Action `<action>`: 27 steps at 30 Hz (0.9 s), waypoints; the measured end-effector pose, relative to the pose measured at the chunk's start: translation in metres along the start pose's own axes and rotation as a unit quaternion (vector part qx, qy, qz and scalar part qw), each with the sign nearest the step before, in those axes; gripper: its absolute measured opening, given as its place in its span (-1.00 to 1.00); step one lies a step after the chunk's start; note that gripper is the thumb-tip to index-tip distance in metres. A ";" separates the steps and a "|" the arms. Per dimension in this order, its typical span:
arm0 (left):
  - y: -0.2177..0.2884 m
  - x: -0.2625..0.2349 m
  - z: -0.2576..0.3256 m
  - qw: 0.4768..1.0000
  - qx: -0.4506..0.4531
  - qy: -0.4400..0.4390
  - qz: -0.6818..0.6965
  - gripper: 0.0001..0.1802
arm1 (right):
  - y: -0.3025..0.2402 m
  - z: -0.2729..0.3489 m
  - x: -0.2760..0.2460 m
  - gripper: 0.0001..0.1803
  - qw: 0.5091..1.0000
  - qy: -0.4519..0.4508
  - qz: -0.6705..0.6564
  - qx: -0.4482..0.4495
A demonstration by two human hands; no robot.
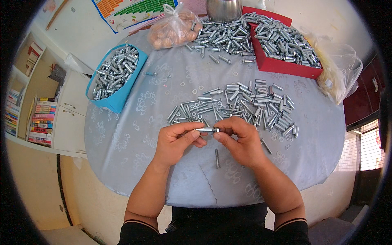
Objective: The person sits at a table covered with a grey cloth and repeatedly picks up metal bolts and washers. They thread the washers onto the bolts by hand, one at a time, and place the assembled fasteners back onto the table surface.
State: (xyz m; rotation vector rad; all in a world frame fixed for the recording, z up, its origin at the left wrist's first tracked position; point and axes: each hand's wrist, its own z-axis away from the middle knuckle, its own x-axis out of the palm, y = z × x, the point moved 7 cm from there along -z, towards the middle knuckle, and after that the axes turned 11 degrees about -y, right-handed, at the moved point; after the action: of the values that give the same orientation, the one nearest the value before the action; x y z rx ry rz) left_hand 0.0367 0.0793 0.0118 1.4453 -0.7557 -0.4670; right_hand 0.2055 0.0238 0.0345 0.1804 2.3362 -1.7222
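Both hands point(212, 141) pinch one metal bolt point(207, 130); blue bin point(118, 100) and red tray point(286, 66) hold more.

Worktop point(134, 134), round, under a grey patterned cloth. On my far left, a blue box point(115, 99) filled with metal sleeves. At the far edge, a red tray point(281, 65) heaped with the same parts, a loose pile point(220, 38) just beside it. A clear bag point(174, 26) of brownish pieces near a steel pot point(223, 9). A crumpled plastic bag point(339, 69) at my right. White shelves point(41, 118) with books stood left of the worktop. A coloured chart point(130, 10) hung beyond.
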 end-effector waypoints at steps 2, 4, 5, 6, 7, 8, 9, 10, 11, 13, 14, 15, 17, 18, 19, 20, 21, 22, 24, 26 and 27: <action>0.000 0.000 0.001 1.000 -0.017 0.001 0.009 -0.73 | -0.004 0.000 -0.001 -0.80 0.999 0.012 0.008 -0.029; -0.001 0.000 0.001 1.000 -0.026 0.001 0.009 -0.73 | -0.005 0.000 -0.001 -0.82 0.999 0.026 -0.005 -0.026; -0.001 -0.001 0.001 1.000 -0.027 0.002 0.004 -0.73 | -0.004 0.000 0.000 -0.83 1.000 0.015 0.003 -0.014; -0.001 -0.001 0.001 1.000 -0.027 0.002 -0.001 -0.73 | -0.001 0.000 0.000 -0.84 1.000 0.004 0.011 -0.001; 0.000 -0.001 0.001 1.000 -0.017 0.000 -0.011 -0.73 | 0.001 0.000 0.000 -0.84 1.000 -0.008 0.019 0.011; 0.001 0.000 0.002 1.000 -0.007 -0.004 -0.022 -0.74 | 0.004 0.001 0.000 -0.85 0.999 -0.025 0.030 0.020; 0.002 0.001 0.002 0.999 0.004 -0.008 -0.032 -0.74 | 0.007 0.002 0.001 -0.85 0.998 -0.043 0.041 0.030; 0.003 0.003 0.002 0.999 0.005 -0.012 -0.033 -0.74 | 0.010 0.003 0.002 -0.86 0.996 -0.061 0.051 0.039; 0.004 0.006 0.001 0.999 0.007 -0.015 -0.034 -0.74 | 0.015 0.004 0.003 -0.86 0.994 -0.066 0.044 0.075; 0.002 0.005 0.001 1.000 -0.001 -0.009 -0.028 -0.74 | 0.024 0.008 0.004 -0.86 0.986 -0.075 0.030 0.146; 0.001 0.002 0.001 1.000 -0.011 0.000 -0.021 -0.74 | 0.018 0.007 0.001 -0.85 0.991 -0.039 0.003 0.126; 0.000 0.000 0.001 1.000 -0.021 0.009 -0.014 -0.74 | 0.012 0.005 -0.001 -0.84 0.994 -0.003 -0.024 0.106; -0.001 0.000 0.001 1.000 -0.024 0.011 -0.012 -0.74 | 0.005 0.003 -0.002 -0.82 0.996 0.047 -0.048 0.058; -0.001 0.001 0.001 1.000 -0.025 0.011 -0.011 -0.74 | 0.004 0.001 -0.002 -0.81 0.997 0.060 -0.045 0.031; -0.001 0.002 0.000 1.000 -0.022 0.007 -0.009 -0.74 | 0.002 0.001 -0.003 -0.81 0.996 0.074 -0.041 0.003; -0.001 0.001 0.000 1.000 -0.019 0.006 -0.007 -0.74 | 0.007 0.001 0.000 -0.82 0.999 0.035 -0.023 0.033; -0.002 0.001 0.001 1.000 -0.016 0.005 -0.005 -0.74 | 0.014 0.004 -0.001 -0.83 0.998 -0.004 -0.004 0.063; -0.001 0.002 0.001 1.000 -0.017 0.005 -0.008 -0.74 | 0.019 0.005 0.001 -0.83 0.995 -0.044 0.015 0.093; 0.000 0.003 0.001 1.000 -0.019 0.003 -0.013 -0.74 | 0.020 0.006 -0.001 -0.83 0.993 -0.027 0.004 0.114; -0.002 0.001 0.001 1.000 -0.021 0.004 -0.012 -0.74 | 0.014 0.004 -0.002 -0.84 0.995 0.005 -0.027 0.100; -0.003 0.000 0.001 1.000 -0.021 0.006 -0.012 -0.74 | 0.006 0.002 -0.001 -0.85 0.995 0.029 -0.052 0.075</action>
State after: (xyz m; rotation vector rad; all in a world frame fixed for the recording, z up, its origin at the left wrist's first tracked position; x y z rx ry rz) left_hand 0.0369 0.0785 0.0090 1.4176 -0.7160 -0.4897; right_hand 0.2080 0.0236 0.0286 0.1386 2.2948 -1.9689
